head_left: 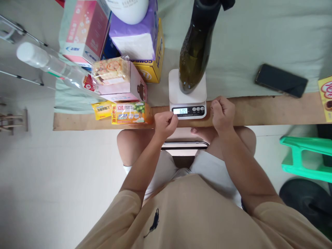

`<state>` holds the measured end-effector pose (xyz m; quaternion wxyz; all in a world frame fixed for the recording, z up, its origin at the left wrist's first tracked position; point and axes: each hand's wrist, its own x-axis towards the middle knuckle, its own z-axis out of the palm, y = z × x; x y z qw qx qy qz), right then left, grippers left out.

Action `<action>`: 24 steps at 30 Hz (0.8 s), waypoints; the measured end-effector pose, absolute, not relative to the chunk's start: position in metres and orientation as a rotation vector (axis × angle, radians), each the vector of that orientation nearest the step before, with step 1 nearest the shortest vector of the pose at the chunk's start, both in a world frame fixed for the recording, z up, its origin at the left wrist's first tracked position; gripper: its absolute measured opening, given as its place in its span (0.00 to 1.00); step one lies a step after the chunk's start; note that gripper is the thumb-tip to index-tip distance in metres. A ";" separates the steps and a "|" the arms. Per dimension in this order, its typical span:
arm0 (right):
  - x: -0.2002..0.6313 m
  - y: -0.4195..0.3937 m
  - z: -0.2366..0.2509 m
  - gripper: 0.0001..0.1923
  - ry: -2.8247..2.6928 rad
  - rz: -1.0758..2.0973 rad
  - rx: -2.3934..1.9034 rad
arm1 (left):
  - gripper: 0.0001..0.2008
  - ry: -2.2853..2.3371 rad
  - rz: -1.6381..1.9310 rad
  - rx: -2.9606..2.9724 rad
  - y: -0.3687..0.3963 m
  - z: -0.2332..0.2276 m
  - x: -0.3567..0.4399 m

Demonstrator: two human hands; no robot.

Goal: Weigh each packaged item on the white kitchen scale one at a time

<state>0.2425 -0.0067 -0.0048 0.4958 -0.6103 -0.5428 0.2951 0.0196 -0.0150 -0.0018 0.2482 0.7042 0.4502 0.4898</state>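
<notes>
Item one: a white kitchen scale (187, 90) at the near edge of the tabletop (272, 112), its lit display reading 605 and facing us. On its platform stands a dark green bottle (195, 52), upright, its long axis running base on the scale and neck away toward the top of the view, where the neck end is cut off by the frame.

Our left hand (166, 123) sits just at the scale's near left corner, fingers curled loosely in, holding nothing we can make out. Our right hand (222, 113) rests just beside the scale's right edge, likewise curled, with nothing seen in it. The scale lies between the two hands.

To the left: a yellow-green packet (131, 113), a pink box (121, 83) with a bag of crackers (111, 71) on it, a clear bottle (52, 65) lying on its side, and stacked cartons (85, 29).

To the right, well apart: a black phone (281, 80), lying flat.
</notes>
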 end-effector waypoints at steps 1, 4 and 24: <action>0.242 -0.007 -0.005 0.18 -1.315 0.712 -1.480 | 0.22 1.227 1.334 1.918 -0.015 -0.002 0.020; 0.243 -0.007 -0.005 0.18 -1.315 0.712 -1.491 | 0.22 1.229 1.337 1.916 -0.015 -0.002 0.020; 0.249 -0.015 -0.010 0.18 -1.334 0.669 -1.485 | 0.22 1.197 1.369 1.888 -0.015 -0.003 0.020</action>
